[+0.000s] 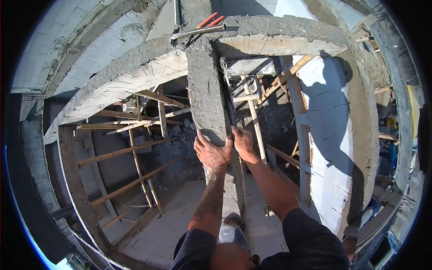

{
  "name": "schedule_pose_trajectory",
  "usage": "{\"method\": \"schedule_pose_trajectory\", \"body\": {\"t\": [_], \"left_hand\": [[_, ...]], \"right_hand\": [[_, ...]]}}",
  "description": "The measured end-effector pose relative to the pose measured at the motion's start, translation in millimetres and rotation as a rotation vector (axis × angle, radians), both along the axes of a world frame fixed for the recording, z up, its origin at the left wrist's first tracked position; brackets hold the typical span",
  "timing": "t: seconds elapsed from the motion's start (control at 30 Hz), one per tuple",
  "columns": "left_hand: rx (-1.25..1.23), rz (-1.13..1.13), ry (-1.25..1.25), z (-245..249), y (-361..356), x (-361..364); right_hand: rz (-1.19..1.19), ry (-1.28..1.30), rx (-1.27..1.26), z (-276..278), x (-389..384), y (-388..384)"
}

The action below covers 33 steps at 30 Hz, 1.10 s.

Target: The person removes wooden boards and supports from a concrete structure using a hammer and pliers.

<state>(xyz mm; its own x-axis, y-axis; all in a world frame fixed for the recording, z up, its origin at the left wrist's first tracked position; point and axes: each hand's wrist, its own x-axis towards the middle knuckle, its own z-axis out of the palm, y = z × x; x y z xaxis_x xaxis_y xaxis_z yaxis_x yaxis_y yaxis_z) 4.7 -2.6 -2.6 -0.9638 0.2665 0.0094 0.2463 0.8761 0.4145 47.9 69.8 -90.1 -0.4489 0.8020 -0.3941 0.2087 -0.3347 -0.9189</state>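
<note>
1. Left hand [212, 154]: we found it splayed flat on the rough grey concrete beam [204, 90], clasping nothing.
2. Right hand [243, 143]: its fingers were curled round the dark narrow strip [230, 110] on the beam's right face.
3. Red-handled pliers [210, 20] and thin steel bar [198, 31]: both lay loose at the beam junction, well apart from the hands.
4. Hazard: we judged that the strip giving way suddenly could unbalance the person above the open drop.

Left of the concrete beam [207, 90] the gap is open, crossed lower down by slanting wooden props [130, 153]; right of the beam a dark board [231, 112] lies tight against it, poles [254, 118] just beyond; pliers [202, 28] occupy its far end.
</note>
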Motion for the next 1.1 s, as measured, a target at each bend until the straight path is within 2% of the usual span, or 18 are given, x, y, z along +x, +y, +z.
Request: {"method": "schedule_pose_trajectory", "body": {"t": [0.07,0.13,0.2,0.27,0.33,0.37,0.5,0.57,0.73,0.83,0.97,1.0,1.07,1.1], "left_hand": [[-0.010,0.006,-0.026,0,0,-1],[-0.014,0.008,-0.016,0,2,1],[-0.039,0.009,-0.005,-1,0,-1],[0.004,0.002,-0.016,3,0,0],[0.016,0.004,-0.022,2,-1,4],[0.015,0.000,-0.011,0,-1,0],[0.002,-0.002,-0.006,-5,-3,-1],[-0.019,0.004,-0.015,-5,-4,0],[-0.006,-0.014,-0.020,-4,-3,0],[0.022,-0.024,-0.016,-5,2,-3],[-0.014,-0.021,-0.047,-3,-3,2],[-0.007,-0.009,-0.034,-3,-2,-1],[-0.016,-0.017,-0.001,-3,3,-2],[-0.019,-0.021,0.011,-4,0,-1]], "right_hand": [[-0.044,0.023,0.029,-11,-12,3],[-0.103,0.025,-0.353,-11,-26,39],[-0.050,-0.216,-0.465,42,-62,92],[0.065,-0.318,-0.336,55,-69,129],[0.198,-0.441,-0.169,45,-63,148],[0.349,-0.559,0.102,36,-57,160],[0.662,-0.722,0.517,41,-33,202],[0.764,-0.706,0.578,19,-33,235],[0.899,-0.734,0.658,43,-38,252],[0.956,-0.717,0.843,47,-37,259],[1.030,-0.696,0.677,53,-39,266],[1.025,-0.690,0.678,48,-38,266],[1.020,-0.627,0.835,44,-38,271],[0.993,-0.670,0.777,44,-38,272]]}}
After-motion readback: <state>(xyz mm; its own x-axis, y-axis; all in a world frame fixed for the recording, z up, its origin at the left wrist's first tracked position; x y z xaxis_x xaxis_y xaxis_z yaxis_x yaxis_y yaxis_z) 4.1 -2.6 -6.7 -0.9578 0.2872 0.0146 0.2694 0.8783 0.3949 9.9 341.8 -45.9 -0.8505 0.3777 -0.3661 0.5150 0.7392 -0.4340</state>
